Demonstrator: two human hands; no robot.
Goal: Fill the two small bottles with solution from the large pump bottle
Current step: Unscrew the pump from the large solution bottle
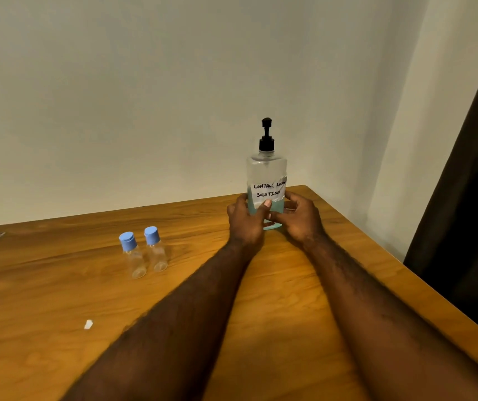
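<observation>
The pump bottle [266, 172] stands upright between the two hands. It is a flat-sided clear plastic flask with rounded shoulders, and pale blue-green liquid fills its lower part. A slim black pump head [266, 134] tops it. A creased white label [269, 190] is hand-lettered "CONTACT LENS SOLUTION".

The left hand [245, 219] grasps the lower left side, with its thumb across the front just under the label. The right hand [300, 217] curls round the lower right side. Together they hide much of the base.

Well to the left of the left hand, slightly nearer the person, two small bottles [133, 256] stand side by side. They are clear, round and apparently empty, with blue caps [128, 240]. I cannot tell whether they touch.

Everything rests on a glossy wood-grain table [58, 285] with a rounded corner beyond the right hand. A white scrap [88, 324] lies left of the left forearm. A dark curtain [469, 198] hangs right of the right arm.
</observation>
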